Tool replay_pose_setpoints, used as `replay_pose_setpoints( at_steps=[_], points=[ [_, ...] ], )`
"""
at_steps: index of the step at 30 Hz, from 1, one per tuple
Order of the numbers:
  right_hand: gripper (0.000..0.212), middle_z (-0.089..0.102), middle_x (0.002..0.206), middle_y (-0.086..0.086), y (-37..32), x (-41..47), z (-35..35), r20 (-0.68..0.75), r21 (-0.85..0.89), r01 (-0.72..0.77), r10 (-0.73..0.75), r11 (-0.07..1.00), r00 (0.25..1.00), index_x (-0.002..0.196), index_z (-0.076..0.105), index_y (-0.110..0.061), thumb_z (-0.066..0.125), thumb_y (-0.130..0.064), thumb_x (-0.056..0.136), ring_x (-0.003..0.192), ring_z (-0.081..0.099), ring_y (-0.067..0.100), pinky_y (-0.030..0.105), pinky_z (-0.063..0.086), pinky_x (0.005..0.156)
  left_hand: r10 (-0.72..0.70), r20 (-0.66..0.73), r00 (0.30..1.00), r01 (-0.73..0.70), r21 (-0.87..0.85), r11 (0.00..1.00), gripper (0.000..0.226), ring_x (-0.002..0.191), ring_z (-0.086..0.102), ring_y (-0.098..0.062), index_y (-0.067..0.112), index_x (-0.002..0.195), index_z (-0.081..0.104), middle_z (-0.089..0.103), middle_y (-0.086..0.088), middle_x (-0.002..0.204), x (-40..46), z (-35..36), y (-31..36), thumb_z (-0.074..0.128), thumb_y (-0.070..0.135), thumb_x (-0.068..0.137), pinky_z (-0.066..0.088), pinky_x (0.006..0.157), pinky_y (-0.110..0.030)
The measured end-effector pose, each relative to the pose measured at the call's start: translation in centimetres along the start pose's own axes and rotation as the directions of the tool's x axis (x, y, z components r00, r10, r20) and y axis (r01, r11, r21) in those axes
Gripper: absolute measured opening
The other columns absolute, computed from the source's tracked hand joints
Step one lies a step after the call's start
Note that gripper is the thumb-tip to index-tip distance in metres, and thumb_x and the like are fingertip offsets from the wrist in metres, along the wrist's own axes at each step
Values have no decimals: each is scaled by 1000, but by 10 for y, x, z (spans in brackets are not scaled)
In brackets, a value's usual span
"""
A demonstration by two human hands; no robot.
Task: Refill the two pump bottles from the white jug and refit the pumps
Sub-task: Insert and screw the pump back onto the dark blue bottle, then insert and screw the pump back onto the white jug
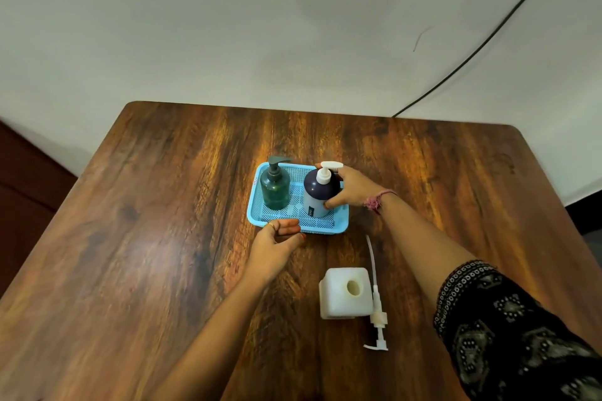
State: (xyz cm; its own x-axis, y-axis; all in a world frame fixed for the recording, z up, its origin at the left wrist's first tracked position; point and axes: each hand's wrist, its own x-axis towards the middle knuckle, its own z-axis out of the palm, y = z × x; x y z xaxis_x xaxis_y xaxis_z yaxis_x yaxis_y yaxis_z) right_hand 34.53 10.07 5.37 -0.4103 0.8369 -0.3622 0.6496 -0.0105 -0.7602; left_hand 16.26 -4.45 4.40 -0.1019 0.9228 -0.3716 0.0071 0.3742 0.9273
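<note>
Two bottles in basket (338, 225); right hand (353, 187) grips navy bottle (318, 194).

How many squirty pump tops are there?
3. A grey pump sits on the green see-through bottle in the blue plastic basket. A white pump tops the dark blue bottle beside it. A loose white pump lies on the wooden table beside the white jug.

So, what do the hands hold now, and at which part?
The right hand grips the dark blue bottle around its side, below the white pump. The left hand holds nothing; its fingertips rest at the near rim of the blue basket.
</note>
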Motion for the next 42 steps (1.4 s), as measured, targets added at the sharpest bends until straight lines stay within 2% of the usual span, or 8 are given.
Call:
replay_pose_setpoints(
  at_steps=[10,13,15,20,26,31,34,42],
  points=[
    [92,42,142,0,33,-26,-11,-4,24,-37,37,999,999,145,30,-16,80,-1,70,130,43,17,33,42,102,21,98,995,-16,-46,999,32,110,63,-27,14,108,59,66,-9,111,-10,20,-11,71,5,81,54,85,-26],
    [66,55,130,5,38,-57,-14,-112,13,-42,43,999,993,135,45,-14,75,-4,77,117,57,19,22,53,85,49,223,974,-49,-2,999,70,114,60,-18,19,125,51,63,-1,119,-16,14,-14,85,32,65,50,97,-32],
    [40,63,115,0,43,-85,-12,-173,-70,-2,-10,998,985,118,57,-17,69,-5,82,103,63,13,15,52,75,71,317,946,-114,119,986,97,120,53,-2,26,136,41,56,11,129,-23,11,-16,85,48,52,42,102,-23],
    [24,64,105,-6,67,-154,9,-111,-291,26,-61,956,992,101,64,-27,63,-8,87,94,61,4,21,53,83,114,459,881,-281,314,907,128,134,29,10,31,144,23,34,17,146,-39,17,-31,85,64,38,25,109,-10],
    [36,50,126,-11,109,-210,45,33,-585,13,7,811,999,126,55,-26,54,-13,92,105,54,5,13,41,81,153,461,874,-341,359,869,130,137,26,7,27,147,17,29,13,149,-51,40,-50,86,60,42,21,116,-20],
    [52,28,150,-10,127,-228,69,99,-635,58,7,770,995,139,42,-30,51,-8,93,116,51,11,21,44,91,150,456,878,-344,381,858,127,136,33,-2,22,149,17,33,9,147,-54,54,-56,85,56,47,28,113,-23],
    [56,19,156,-6,133,-228,79,114,-649,84,-13,756,993,141,39,-31,51,-5,93,110,54,12,15,42,80,133,453,882,-320,367,873,120,129,40,4,26,148,17,41,16,139,-54,58,-61,86,49,52,32,108,-18],
    [58,34,150,-4,140,-217,89,140,-630,123,-44,767,989,137,46,-28,55,2,87,122,46,15,24,43,98,129,394,910,-257,291,922,84,115,55,1,23,130,42,56,10,124,-56,63,-63,90,22,61,49,93,-21]
  ],
)
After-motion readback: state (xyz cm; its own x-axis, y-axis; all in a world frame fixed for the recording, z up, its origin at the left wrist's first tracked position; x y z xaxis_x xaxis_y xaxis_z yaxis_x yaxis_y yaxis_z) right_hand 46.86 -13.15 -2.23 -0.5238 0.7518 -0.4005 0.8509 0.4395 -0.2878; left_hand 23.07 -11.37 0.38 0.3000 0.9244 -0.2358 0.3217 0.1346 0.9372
